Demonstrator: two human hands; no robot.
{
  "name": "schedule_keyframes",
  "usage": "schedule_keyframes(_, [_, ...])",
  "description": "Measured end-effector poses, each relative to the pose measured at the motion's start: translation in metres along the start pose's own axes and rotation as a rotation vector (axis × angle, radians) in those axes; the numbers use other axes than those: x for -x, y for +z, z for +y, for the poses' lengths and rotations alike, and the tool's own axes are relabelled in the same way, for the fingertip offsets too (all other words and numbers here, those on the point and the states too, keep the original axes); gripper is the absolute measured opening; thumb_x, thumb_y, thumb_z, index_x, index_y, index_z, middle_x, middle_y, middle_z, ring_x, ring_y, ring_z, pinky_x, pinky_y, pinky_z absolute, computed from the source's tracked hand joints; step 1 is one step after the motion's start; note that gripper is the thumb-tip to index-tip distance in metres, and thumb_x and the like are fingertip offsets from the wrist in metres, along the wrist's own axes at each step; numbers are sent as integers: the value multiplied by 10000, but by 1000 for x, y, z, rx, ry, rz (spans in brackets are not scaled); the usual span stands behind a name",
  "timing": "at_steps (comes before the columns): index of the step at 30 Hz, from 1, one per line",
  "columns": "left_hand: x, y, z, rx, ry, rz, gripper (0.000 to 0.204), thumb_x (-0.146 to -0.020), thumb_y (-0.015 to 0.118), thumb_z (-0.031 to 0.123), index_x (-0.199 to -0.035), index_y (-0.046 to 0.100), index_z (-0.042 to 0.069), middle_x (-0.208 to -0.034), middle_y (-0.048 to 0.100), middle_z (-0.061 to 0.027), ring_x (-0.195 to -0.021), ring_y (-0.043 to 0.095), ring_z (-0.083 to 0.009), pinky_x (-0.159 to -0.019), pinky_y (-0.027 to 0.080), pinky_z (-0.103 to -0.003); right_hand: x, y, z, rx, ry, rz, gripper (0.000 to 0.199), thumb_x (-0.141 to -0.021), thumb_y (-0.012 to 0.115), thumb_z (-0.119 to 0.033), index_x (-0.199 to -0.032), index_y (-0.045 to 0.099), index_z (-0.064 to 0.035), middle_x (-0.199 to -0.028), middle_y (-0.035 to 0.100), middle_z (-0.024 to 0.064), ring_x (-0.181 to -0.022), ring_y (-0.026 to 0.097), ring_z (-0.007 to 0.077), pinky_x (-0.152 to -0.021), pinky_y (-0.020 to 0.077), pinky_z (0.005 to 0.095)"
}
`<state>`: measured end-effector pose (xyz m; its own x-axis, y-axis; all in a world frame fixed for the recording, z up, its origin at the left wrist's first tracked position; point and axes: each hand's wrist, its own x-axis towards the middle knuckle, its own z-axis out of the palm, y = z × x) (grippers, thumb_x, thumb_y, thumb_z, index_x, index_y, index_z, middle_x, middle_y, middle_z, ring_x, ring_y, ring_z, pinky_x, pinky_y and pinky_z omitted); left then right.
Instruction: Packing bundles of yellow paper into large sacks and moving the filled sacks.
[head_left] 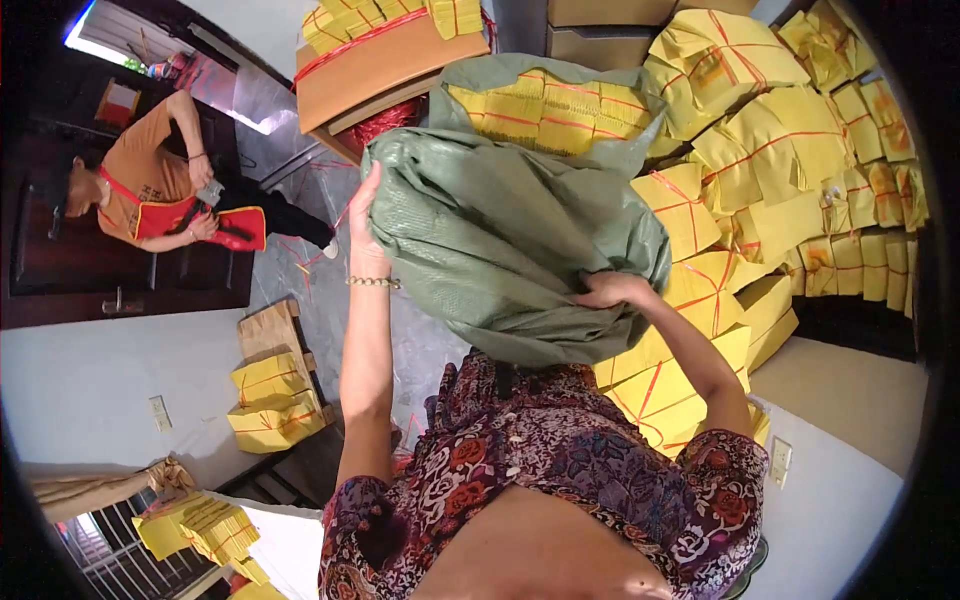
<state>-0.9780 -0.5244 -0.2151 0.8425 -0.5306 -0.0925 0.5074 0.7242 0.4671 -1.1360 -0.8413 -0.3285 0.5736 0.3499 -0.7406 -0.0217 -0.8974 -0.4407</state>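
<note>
A large green woven plastic sack (pixel 500 230) is bunched and creased in front of my body. At its left edge, my left hand (pixel 366 212) holds the sack's side, with the fingers partly hidden. My right hand (pixel 612 290) grips a fold near its lower right, fingertips sunk in the creases. Just beyond, green sacking (pixel 470 72) surrounds yellow paper bundles (pixel 560 108) tied with red string. I cannot tell whether this sacking joins the piece in my hands.
Tied yellow bundles (pixel 765 135) are piled along the right. A brown carton (pixel 385 75) with bundles on top stands at the back. To the left, a person in a red apron (pixel 190 190) holds a grey object. More bundles rest by a wooden pallet (pixel 270 330).
</note>
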Motion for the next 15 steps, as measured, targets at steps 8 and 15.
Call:
schedule_keyframes(8, [1, -33, -20, 70, 29, -64, 592, -807, 603, 399, -1218, 465, -4, -1170, 551, -147, -1036, 549, -274, -910, 437, -410, -23, -60, -28, -25, 178, 1091, 1054, -593, 797, -317, -1372, 136, -57, -1404, 109, 258, -1277, 165, 442, -880, 377, 477])
schedule_keyframes(15, [17, -66, 33, -219, 232, 125, 634, -720, 617, 373, -1187, 483, -35, -1152, 548, -182, -1017, 548, -324, -918, 429, -434, -15, -64, 39, 568, 507, 877, 888, -740, 567, -74, -1433, 41, -250, -1481, 9, 122, -1308, 187, 364, -928, 347, 430])
